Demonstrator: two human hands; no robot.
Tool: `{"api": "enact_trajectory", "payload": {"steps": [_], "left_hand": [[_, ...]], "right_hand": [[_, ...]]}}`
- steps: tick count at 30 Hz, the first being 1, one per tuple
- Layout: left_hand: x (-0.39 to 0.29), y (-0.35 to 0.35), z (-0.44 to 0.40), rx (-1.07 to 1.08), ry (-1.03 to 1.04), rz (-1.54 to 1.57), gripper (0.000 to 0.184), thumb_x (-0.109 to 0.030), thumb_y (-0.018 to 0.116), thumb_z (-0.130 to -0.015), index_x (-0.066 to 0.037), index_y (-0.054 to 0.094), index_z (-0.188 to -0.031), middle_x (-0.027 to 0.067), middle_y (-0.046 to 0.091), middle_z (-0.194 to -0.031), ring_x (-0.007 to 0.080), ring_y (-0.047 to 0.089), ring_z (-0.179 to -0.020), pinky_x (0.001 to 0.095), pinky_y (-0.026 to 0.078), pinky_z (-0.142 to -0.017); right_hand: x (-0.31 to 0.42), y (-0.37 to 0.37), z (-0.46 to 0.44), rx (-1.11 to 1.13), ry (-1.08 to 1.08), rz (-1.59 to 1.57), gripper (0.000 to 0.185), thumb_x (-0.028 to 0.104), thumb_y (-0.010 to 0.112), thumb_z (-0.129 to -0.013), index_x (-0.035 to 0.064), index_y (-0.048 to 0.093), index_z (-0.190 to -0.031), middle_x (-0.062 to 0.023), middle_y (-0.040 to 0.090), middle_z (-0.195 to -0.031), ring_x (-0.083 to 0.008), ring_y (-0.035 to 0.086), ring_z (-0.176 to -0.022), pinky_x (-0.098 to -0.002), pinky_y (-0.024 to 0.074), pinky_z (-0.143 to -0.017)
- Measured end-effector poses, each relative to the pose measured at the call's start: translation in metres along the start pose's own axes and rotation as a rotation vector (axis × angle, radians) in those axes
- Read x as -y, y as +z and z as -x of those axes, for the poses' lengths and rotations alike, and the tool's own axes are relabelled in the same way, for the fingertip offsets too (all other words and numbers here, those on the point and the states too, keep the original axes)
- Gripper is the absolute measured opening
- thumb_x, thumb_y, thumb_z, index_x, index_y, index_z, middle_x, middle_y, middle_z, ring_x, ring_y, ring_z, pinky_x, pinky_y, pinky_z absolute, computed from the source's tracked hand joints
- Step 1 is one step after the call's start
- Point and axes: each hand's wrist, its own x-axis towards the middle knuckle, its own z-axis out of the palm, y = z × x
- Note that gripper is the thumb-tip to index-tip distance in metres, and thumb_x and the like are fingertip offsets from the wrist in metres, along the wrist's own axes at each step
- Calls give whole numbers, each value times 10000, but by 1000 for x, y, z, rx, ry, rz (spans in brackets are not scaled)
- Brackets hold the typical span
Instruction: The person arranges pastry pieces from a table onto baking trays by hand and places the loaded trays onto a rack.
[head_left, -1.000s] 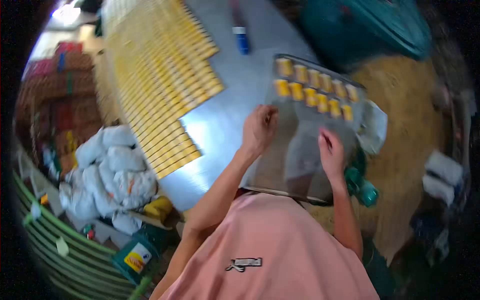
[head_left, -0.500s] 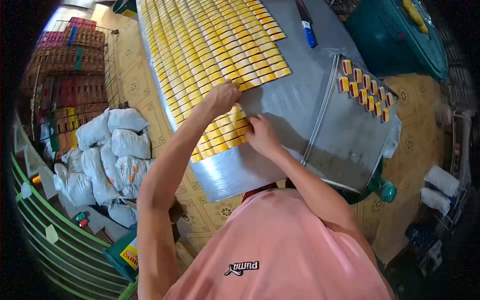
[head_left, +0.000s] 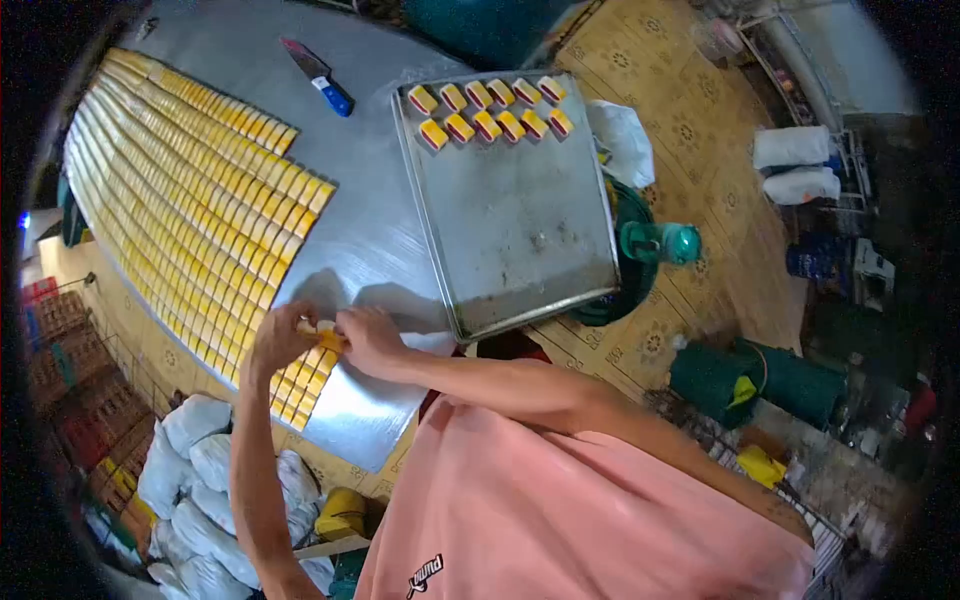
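Observation:
Rows of small yellow-topped pastry pieces (head_left: 215, 210) cover the left part of the metal table (head_left: 372, 190). At the near end of the rows, both hands are closed around a few pastry pieces (head_left: 326, 338). My left hand (head_left: 276, 338) curls its fingers at their left side. From the right, my right hand (head_left: 370, 340) pinches their other end, fingertips partly hidden. More pieces lie on the table just below the hands. On the metal baking tray (head_left: 515, 225) to the right, two short rows of pastry pieces (head_left: 485, 124) show red filling on their sides.
A blue-handled knife (head_left: 333, 95) lies on the table beyond the pastry rows. White filled bags (head_left: 205, 470) are heaped on the floor at left, near stacked crates (head_left: 95, 370). A green bottle (head_left: 672, 243) sticks out past the tray's right side.
My view has swung to the right, bringing the whole tray in. Both hands have come together at the near end of the rows and now hold pastry pieces between them.

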Motion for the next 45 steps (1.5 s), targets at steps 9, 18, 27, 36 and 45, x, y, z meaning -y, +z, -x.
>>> {"api": "enact_trajectory", "payload": {"steps": [9,18,27,36,45], "left_hand": [[-112,90,-47,-201,-161,950,562,-228,799,-870,13,606,-1340,81,711,-1021,125,666,-894,257,536,-787],[-174,120,-108,-662,-374,1290,393,-154,748,-919,21,652,-1258,80,720,-1075,138,678,-933,258,536,-811],[-198,140,-153,-459,-9,1032,479,-136,733,-928,29,580,-1351,82,702,-1131,111,647,-1006,262,525,-881],[-220,149,-152,-658,-192,1251,422,-121,692,-954,7,536,-1324,140,680,-1158,169,662,-1019,292,534,-869],[-246,157,-173,-509,-92,1277,382,-102,720,-925,-2,587,-1270,98,689,-1136,139,642,-1014,280,526,-854]], "right_hand": [[-94,-173,-61,347,127,-559,230,0,659,-841,-14,681,-1070,-108,682,-932,-168,652,-846,-318,529,-755],[-178,-213,-146,130,-67,-307,223,10,676,-862,15,707,-1083,-137,714,-1039,-290,684,-947,-353,537,-855],[-187,-253,-113,479,20,-511,296,15,680,-879,13,697,-1174,-73,688,-1028,-141,654,-983,-287,523,-834],[-205,-236,-140,125,-131,-174,256,48,687,-881,28,695,-1136,-151,696,-1119,-275,677,-1000,-342,533,-866],[-221,-287,-105,364,266,-506,228,24,681,-902,-11,706,-1126,-70,687,-1034,-147,645,-965,-269,514,-834]]}}
